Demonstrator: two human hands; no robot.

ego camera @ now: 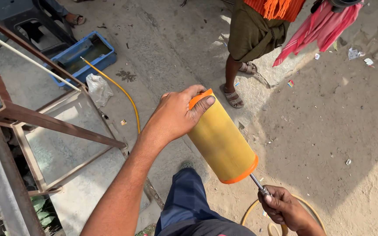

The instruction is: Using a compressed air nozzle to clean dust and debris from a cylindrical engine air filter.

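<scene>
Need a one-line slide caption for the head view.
Left hand grips a yellow cylindrical filter; right hand holds a metal nozzle at its lower end.

You're holding a yellow cylinder filter (221,140) with orange rims at both ends, tilted so its far end points up and away from you. A thin metal nozzle (257,183) pokes into its lower end, and a yellow hose (250,209) loops beneath it.
</scene>
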